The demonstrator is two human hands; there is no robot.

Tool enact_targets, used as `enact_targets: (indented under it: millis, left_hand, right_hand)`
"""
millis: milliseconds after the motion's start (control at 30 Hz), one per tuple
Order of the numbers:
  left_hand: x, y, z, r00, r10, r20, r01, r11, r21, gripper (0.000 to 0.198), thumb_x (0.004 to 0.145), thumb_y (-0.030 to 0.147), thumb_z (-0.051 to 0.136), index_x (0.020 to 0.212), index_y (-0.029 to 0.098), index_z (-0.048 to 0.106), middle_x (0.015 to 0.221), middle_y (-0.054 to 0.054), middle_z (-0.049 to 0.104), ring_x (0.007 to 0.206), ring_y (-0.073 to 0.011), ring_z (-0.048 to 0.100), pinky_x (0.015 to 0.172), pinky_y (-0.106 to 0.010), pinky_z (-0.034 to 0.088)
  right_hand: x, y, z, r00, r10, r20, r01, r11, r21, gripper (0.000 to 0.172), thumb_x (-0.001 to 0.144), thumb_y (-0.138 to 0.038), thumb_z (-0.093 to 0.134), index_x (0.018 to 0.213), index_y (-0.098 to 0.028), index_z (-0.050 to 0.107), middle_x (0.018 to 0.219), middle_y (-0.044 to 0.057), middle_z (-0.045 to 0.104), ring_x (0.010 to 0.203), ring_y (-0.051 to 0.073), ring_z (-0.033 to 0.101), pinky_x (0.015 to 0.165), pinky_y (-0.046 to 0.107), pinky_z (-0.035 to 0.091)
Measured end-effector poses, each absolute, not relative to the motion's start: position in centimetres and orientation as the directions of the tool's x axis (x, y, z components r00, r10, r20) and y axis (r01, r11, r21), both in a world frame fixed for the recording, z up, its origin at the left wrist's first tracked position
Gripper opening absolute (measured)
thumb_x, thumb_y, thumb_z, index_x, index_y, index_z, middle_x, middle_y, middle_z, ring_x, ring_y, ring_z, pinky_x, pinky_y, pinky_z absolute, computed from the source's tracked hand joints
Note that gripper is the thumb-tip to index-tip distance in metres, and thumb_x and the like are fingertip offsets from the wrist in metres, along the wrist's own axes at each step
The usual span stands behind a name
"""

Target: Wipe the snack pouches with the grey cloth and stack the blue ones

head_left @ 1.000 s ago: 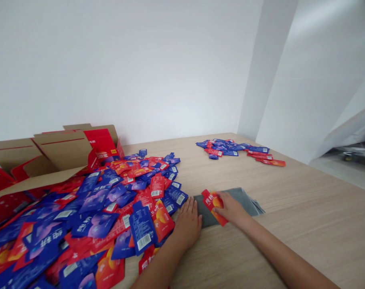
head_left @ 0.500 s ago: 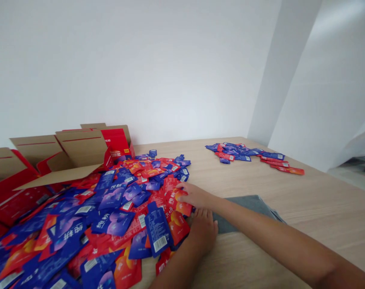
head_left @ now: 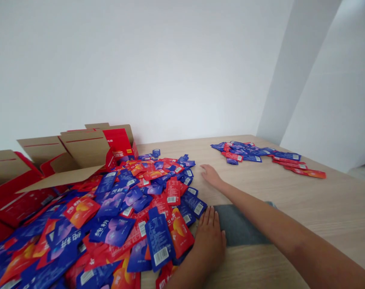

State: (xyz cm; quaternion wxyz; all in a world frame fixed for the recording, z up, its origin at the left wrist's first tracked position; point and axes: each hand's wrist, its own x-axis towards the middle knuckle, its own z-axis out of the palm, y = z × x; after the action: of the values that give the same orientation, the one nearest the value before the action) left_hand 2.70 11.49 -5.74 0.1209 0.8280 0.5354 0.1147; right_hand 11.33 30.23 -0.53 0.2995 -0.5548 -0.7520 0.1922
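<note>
The left hand [head_left: 211,237] lies palm down over the near left end of the grey cloth [head_left: 242,229], fingers pointing away, thumb out to the side, grasping nothing visible. The right arm crosses above the cloth; the right hand [head_left: 211,176] reaches forward, fingers extended leftward and apart from the thumb, no packet in them. The packet heap [head_left: 116,224] sits just left of both hands, bordered by open boxes [head_left: 86,150]. Bare table [head_left: 278,186] runs between heap and small pile [head_left: 250,152], and rightward to the table's edge.
</note>
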Motion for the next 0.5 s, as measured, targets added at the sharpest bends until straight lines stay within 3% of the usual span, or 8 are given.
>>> enact_targets:
  millis: [167,300,500]
  left_hand:
    - [2.7,11.5,-5.3,0.397,0.918,0.01,0.857,-0.374,0.355,0.055,0.091,0.033,0.029,0.139,0.006,0.028,0.147,-0.013,0.017,0.136,-0.0239,0.012,0.111,-0.04,0.017]
    - [2.8,11.6,-5.5,0.387,0.922,-0.008,0.865,-0.36,0.349,0.055,0.09,0.033,0.031,0.139,0.008,0.028,0.148,-0.011,0.017,0.136,-0.0237,0.013,0.111,-0.041,0.017]
    - [2.8,11.7,-6.6,0.385,0.923,0.017,0.852,-0.363,0.378,0.057,0.089,0.033,0.031,0.14,0.008,0.026,0.149,-0.01,0.014,0.136,-0.0246,0.011,0.11,-0.044,0.018]
  right_hand:
    - [20.3,33.6,-3.4,0.029,0.963,0.267,0.896,0.093,-0.433,0.041,0.082,-0.009,0.035,0.118,0.001,0.05,0.135,0.025,0.037,0.127,0.032,0.029,0.101,0.049,0.025]
    - [23.5,35.3,-5.4,0.116,0.957,0.266,0.948,-0.027,-0.317,0.04,0.087,-0.022,0.032,0.117,-0.008,0.054,0.142,0.017,0.032,0.129,0.035,0.021,0.097,0.055,0.027]
    - [24.2,36.8,-7.1,0.133,0.957,0.256,0.975,-0.081,-0.205,0.046,0.09,-0.029,0.026,0.125,-0.009,0.048,0.142,0.013,0.034,0.129,0.032,0.026,0.098,0.051,0.027]
